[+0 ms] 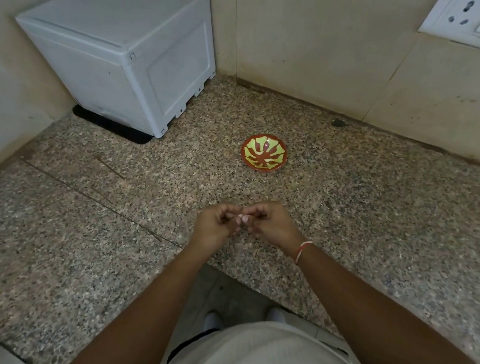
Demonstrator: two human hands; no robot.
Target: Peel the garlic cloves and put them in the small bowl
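Head view: left hand (213, 227) and right hand (268, 223) pinch garlic clove (241, 219) over table (352, 215); clove light, firm, papery skin; grip ends. Small bowl (264, 155) far right.

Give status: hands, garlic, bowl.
Left hand and right hand pinching garlic clove together. Small bowl empty, beyond hands. Path clear.

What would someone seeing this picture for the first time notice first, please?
Probably the two hands, the left hand and right hand, pinching a small pale garlic clove between them above the speckled counter. Next, the red and yellow-green small bowl beyond them, which looks empty, and the white box in the far-left corner.
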